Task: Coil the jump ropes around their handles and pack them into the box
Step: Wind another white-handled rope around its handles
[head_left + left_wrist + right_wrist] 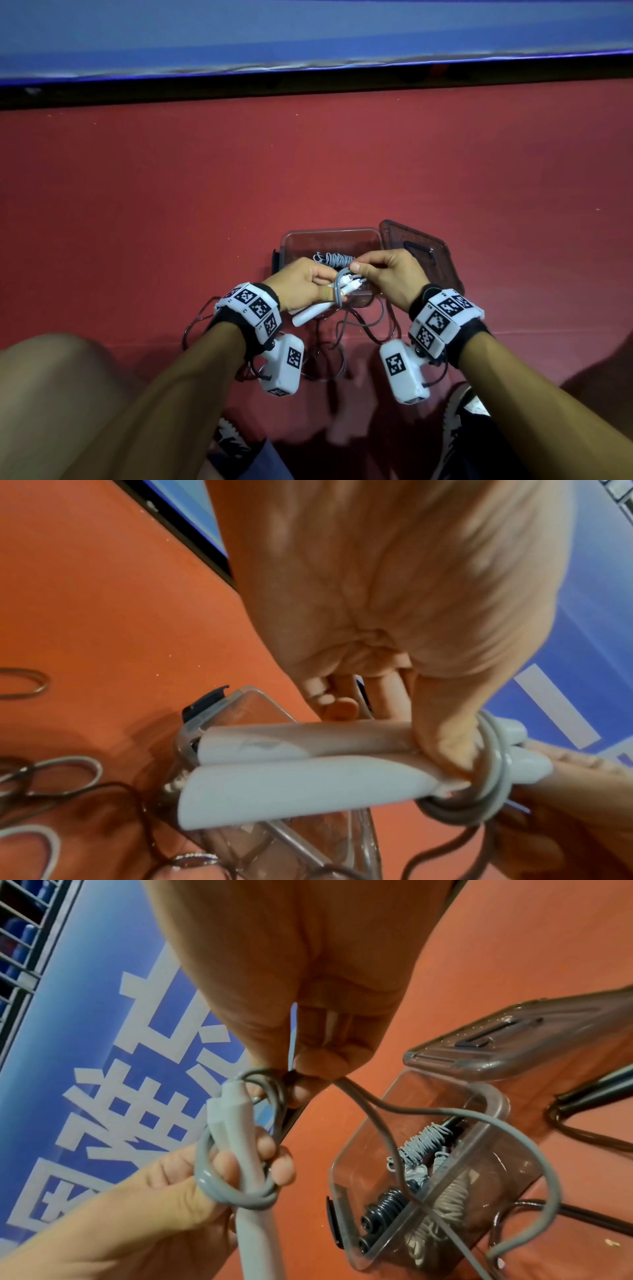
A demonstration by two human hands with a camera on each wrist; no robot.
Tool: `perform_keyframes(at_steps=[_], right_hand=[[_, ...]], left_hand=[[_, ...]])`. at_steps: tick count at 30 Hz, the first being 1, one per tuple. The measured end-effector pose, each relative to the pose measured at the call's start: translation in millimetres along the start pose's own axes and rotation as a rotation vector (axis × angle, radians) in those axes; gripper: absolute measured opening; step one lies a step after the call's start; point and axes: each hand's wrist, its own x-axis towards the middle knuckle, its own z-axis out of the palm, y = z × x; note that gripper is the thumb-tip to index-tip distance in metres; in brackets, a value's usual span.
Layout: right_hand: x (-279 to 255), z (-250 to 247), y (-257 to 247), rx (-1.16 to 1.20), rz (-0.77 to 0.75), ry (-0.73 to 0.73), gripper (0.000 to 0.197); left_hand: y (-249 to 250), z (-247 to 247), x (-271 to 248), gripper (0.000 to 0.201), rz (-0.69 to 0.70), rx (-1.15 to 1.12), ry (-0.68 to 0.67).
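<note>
Gripping handles, left fingers (rope pinched right).

A red floor spread out in front. At its far edge ran a black strip, and behind that stood a blue board with big white signs on it. Two black and white shoes rested on the floor down below.
</note>
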Motion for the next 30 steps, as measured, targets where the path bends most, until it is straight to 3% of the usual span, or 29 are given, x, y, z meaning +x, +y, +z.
perform_keyframes(at_steps=[5,10,15,19,23,26,30], right_hand=[[-3,5,-1,0.24,0.103,-0.031,0.021],[-9,8,-4,0.066,0.06,-0.086,0.027],[-15,12,-14,0.082,0.089,-0.157,0.028],[-15,17,-7,-0.152,0.04,-0.25,0.029],[-13,19,-2,-0.304,0.035,-0.292,0.036],[-11,17,-6,-0.273,0.061,-0.262,0.03],[-14,20,-15,-0.256,0.049,-0.356,0.016]], left_hand=[[2,-1,0,0.015,-0.011,-0.075,0.054],[3,0,0,0.015,0.009,-0.104,0.115],[2,-3,1,0.006,0.01,-0.127,0.212],[0,-2,2,0.014,-0.021,-0.122,0.252],[-3,-2,7,0.035,-0.085,-0.106,0.309],[-2,-5,7,0.029,-0.107,-0.008,0.382],[-8,-6,6,0.022,-0.124,0.108,0.429]])
